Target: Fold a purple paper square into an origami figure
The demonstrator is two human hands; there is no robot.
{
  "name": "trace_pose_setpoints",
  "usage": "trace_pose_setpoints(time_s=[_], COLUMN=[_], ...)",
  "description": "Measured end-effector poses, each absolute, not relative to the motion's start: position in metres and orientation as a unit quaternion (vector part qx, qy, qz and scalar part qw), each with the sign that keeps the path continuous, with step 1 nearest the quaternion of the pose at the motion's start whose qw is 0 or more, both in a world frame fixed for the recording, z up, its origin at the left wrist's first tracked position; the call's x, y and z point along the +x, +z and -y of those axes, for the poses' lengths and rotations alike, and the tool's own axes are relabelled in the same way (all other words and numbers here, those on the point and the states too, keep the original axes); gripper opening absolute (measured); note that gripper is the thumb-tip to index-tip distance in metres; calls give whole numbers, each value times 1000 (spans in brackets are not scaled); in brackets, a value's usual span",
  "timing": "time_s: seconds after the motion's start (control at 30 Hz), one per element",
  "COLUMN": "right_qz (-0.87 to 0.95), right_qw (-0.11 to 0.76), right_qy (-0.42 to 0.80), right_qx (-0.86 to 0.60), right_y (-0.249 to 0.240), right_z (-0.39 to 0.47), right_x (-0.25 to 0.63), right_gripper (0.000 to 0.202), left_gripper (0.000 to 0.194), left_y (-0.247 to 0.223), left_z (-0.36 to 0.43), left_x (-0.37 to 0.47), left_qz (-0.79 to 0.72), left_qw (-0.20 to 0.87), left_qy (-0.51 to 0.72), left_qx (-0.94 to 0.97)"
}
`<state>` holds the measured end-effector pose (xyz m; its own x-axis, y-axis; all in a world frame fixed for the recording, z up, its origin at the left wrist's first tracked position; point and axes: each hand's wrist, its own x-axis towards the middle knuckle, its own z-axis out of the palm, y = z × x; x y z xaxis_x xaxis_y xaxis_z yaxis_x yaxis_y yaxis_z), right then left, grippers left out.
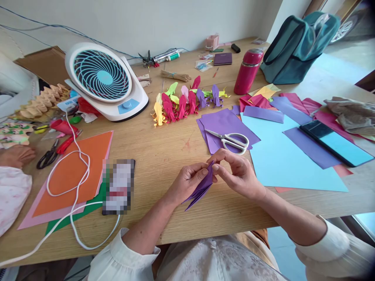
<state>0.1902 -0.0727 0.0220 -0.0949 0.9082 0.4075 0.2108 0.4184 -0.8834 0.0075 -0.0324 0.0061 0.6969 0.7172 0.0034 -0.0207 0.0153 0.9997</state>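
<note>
One purple paper [204, 185] between left hand [185, 182], right hand [238, 173].

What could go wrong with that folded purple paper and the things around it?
The left hand holds the folded purple paper while the right hand pinches its upper tip; an uneven pull might tear it. The white-handled scissors lie just beyond the hands on purple sheets, so a careless reach could meet their blades. The fan faces this way; if it runs, it might scatter the sheets.
</note>
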Motion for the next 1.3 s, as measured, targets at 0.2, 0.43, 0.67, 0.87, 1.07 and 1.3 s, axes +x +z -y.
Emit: trace_pose_setpoints(time_s=[0.2, 0.43, 0.67, 0.87, 1.07, 1.3], right_qz=[652, 637, 635, 635, 634, 627], right_qw=[524, 527, 520, 519, 520, 528], right_qy=[316, 332, 338, 335, 334, 340], right_qx=[-449, -454, -460, -464, -466, -461], right_y=[22, 20, 22, 22, 20, 20], right_z=[73, 73, 73, 73, 74, 73], right_x=[189, 190, 190, 190, 191, 191], right_gripper=[7, 8, 10, 12, 13, 15], left_gripper=[33, 34, 34, 36, 35, 36], left_y=[7, 11, 12, 12, 12, 12], left_z=[33, 35, 34, 35, 36, 36], left_x=[7, 6, 6, 6, 8, 7], left_qz=[-259, -280, -298, -311, -310, -315], left_qw=[670, 643, 615, 601, 594, 588], left_qy=[280, 279, 286, 289, 294, 292], left_qx=[637, 656, 672, 677, 682, 686])
